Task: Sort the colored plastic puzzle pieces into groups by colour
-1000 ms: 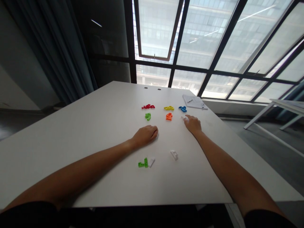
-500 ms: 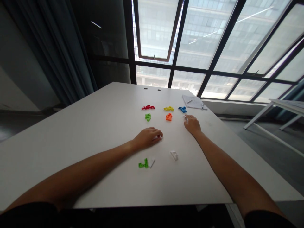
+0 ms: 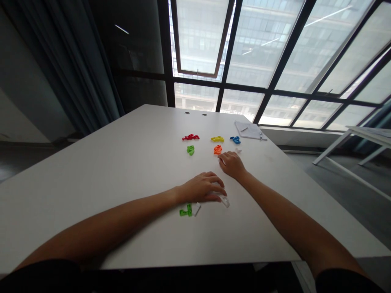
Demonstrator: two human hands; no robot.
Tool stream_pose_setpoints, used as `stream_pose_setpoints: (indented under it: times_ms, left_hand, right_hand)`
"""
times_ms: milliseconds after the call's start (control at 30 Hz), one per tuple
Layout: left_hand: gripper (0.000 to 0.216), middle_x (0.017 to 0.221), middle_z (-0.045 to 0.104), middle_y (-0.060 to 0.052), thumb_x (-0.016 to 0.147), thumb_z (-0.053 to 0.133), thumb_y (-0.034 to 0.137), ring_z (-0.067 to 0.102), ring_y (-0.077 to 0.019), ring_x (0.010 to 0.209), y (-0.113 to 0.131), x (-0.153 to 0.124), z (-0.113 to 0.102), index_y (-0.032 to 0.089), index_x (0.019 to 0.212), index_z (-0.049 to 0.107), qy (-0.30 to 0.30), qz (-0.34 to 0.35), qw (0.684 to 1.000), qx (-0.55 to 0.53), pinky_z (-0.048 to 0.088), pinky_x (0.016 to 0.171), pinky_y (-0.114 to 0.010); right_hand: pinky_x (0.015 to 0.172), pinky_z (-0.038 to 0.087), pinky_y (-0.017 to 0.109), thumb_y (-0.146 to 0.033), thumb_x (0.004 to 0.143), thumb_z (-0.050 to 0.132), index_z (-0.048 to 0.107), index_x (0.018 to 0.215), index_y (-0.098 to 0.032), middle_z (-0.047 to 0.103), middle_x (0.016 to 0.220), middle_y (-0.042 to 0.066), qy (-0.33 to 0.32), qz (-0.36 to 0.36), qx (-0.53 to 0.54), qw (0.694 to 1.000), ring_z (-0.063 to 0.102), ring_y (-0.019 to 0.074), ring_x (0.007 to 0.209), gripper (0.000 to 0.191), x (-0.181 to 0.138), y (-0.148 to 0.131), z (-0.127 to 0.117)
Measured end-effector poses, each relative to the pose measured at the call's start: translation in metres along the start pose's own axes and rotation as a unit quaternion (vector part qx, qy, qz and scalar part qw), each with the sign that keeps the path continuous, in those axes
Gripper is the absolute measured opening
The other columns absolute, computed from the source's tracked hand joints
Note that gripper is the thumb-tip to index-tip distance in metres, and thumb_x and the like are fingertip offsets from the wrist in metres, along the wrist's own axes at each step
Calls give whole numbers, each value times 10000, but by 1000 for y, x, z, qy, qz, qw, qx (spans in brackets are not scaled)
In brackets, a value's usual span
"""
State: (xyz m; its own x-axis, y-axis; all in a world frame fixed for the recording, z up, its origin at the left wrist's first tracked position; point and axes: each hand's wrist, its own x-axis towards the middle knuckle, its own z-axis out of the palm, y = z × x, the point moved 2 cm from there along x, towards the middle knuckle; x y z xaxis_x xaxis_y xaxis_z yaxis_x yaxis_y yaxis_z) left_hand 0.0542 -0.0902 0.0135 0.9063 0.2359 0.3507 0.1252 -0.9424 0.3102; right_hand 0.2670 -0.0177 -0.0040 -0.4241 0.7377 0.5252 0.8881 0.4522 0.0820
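My left hand [image 3: 203,188] is low over the white table, its fingers apart and curved around the upper end of a white plastic piece [image 3: 225,201]. The fingers partly cover that piece. Just below the wrist lie a green plastic piece [image 3: 186,210] and a flat white piece [image 3: 197,209], side by side. My right hand [image 3: 232,164] is farther out, fingers bent down and held together right below a small heap of orange pieces [image 3: 218,149]. Its fingertips are partly hidden, and what they hold, if anything, cannot be made out.
Red pieces [image 3: 191,137], yellow pieces [image 3: 217,138] and blue pieces [image 3: 235,139] form a back row. Light green pieces [image 3: 190,150] lie in front of the red. Small white pieces [image 3: 238,150] lie below the blue. Paper [image 3: 252,131] with pens is at the back right.
My right hand has moved left from the white pieces below the blue ones, uncovering them. My left hand has shifted right and nearer, its fingers opening out around the white piece.
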Motion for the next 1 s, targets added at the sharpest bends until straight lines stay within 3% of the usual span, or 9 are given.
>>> stream_pose_setpoints:
  times_ms: [100,233,400,533,700,1000]
  left_hand:
    - [263,1202,713,-59,963,632,432,623,-252,1166,-1,-2,-1,335,1188,727,13,-2,1000,-6,434,1104,-411]
    - [246,1146,715,-53,907,664,358,614,-250,1160,-10,-7,-7,288,1138,714,28,-16,999,24,431,1107,-397]
    - [242,1110,704,-75,858,678,322,604,-273,1134,-39,-19,-21,245,1087,703,55,-116,988,85,466,1044,-411]
    - [244,1110,687,-86,856,682,335,602,-283,1099,-60,-27,-27,232,1077,689,103,-199,970,97,476,1013,-437]
    - [260,1109,669,-83,868,691,348,597,-281,1073,-60,-29,-27,232,1098,660,129,-218,962,105,483,973,-433]
    - [292,1136,648,-84,896,677,363,585,-279,1088,-58,-30,-26,222,1143,615,159,-219,956,117,479,976,-426]
  right_hand:
    - [825,464,352,-159,899,586,715,961,-204,735,877,76,-4,-31,54,998,642,231,831,150,4,-27,2]
    - [778,488,310,-154,886,594,711,937,-213,737,862,50,4,-19,113,993,659,204,802,140,1,-37,2]
    - [719,500,284,-193,946,555,684,999,-212,724,850,28,15,2,212,977,644,167,721,141,-3,-36,-4]
    - [744,525,296,-263,945,598,609,1146,-215,711,991,43,0,-24,283,959,660,169,789,206,-5,-45,-11]
    - [895,529,408,-289,863,695,541,1245,-209,677,1098,94,2,-78,252,965,657,242,949,419,-6,-56,-16]
    - [875,517,406,-215,916,614,569,1132,-217,672,962,66,44,-88,240,966,642,232,879,221,-5,-56,-14]
